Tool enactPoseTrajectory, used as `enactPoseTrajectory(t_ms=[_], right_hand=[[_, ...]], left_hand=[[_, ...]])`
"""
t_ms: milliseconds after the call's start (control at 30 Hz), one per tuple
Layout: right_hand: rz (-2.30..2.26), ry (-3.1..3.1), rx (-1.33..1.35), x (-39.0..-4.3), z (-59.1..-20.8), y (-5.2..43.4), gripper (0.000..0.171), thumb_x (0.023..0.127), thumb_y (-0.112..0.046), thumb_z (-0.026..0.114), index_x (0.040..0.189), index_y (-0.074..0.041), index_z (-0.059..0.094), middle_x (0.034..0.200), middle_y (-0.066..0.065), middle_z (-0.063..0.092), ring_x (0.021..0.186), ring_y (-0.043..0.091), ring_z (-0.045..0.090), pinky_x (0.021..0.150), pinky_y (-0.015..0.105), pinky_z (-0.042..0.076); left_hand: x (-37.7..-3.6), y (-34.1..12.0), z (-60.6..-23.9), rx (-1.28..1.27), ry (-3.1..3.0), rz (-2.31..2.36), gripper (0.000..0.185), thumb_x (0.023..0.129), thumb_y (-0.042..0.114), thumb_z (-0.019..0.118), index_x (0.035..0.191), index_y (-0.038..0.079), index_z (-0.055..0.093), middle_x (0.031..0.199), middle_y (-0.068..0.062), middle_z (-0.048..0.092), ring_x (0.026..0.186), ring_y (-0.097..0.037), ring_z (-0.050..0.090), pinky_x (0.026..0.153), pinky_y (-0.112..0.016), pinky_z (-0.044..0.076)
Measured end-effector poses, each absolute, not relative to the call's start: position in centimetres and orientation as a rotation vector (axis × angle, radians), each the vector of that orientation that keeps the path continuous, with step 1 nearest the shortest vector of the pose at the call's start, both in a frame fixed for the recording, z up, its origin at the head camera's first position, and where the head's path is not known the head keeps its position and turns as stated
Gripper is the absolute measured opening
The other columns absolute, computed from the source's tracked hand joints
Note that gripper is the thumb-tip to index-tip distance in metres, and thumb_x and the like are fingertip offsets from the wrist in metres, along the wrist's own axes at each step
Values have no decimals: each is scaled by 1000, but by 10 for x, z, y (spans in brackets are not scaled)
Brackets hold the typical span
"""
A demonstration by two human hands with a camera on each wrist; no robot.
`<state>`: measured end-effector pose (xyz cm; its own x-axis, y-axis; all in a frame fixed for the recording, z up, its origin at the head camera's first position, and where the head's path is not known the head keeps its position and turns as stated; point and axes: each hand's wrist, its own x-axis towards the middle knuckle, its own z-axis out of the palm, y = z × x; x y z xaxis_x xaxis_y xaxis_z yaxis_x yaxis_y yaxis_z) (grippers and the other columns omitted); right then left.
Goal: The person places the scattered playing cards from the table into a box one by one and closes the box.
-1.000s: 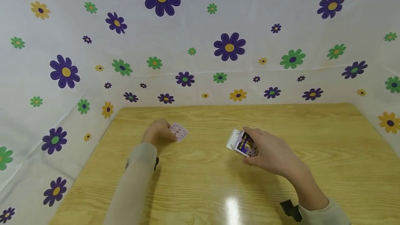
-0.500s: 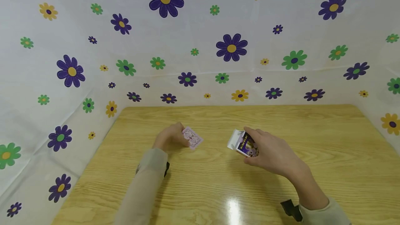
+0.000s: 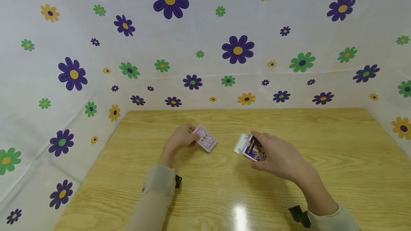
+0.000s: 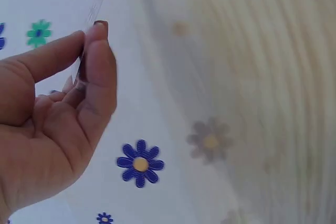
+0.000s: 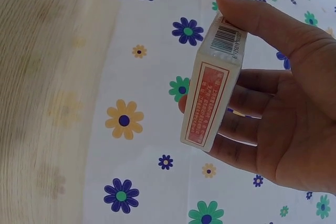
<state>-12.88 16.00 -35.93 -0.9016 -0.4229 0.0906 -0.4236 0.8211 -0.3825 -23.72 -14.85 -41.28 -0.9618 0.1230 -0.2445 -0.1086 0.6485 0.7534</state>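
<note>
My left hand pinches a stack of pink-backed playing cards just above the wooden table. In the left wrist view the cards show only as a thin edge between thumb and fingers. My right hand grips a card box with a purple printed face and an open white flap pointing left. In the right wrist view the box shows a barcode end and a red-framed side, held between thumb and fingers. The cards sit a short gap left of the box's open end.
A white sheet with purple, green and yellow flowers walls the table at the back and both sides. Black wrist straps sit on both sleeves. A glare spot lies on the table near the front edge.
My left hand has carried the cards to the right, toward the box. The right hand and box have stayed in place.
</note>
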Motion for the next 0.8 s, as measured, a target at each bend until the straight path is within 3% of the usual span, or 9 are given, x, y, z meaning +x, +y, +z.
enactPoseTrajectory(t_ms=[367, 533, 800], right_hand=[[664, -3018, 667, -131, -362, 157, 86, 78, -33, 84, 147, 0, 43, 126, 18, 62, 83, 15, 56, 66, 29, 48], [694, -2992, 654, -131, -362, 155, 86, 78, -33, 83, 146, 1, 43, 123, 18, 63, 82, 15, 57, 64, 28, 48], [663, -2952, 629, -127, -356, 154, 87, 77, -36, 84, 146, 0, 43, 124, 18, 63, 85, 17, 59, 63, 28, 50]], left_hand=[[-208, -129, -392, 15, 2441, 1717, 25, 96, 2, 58, 120, -2, 51, 94, -20, 69, 70, -24, 69, 74, -42, 60], [-192, -118, -373, 115, 2372, 1928, 31, 97, 3, 56, 126, 1, 49, 98, -20, 71, 71, -21, 69, 71, -35, 60], [-165, -93, -345, 373, 2336, 2036, 43, 94, -3, 53, 135, 5, 44, 101, -21, 71, 68, -28, 70, 68, -40, 61]])
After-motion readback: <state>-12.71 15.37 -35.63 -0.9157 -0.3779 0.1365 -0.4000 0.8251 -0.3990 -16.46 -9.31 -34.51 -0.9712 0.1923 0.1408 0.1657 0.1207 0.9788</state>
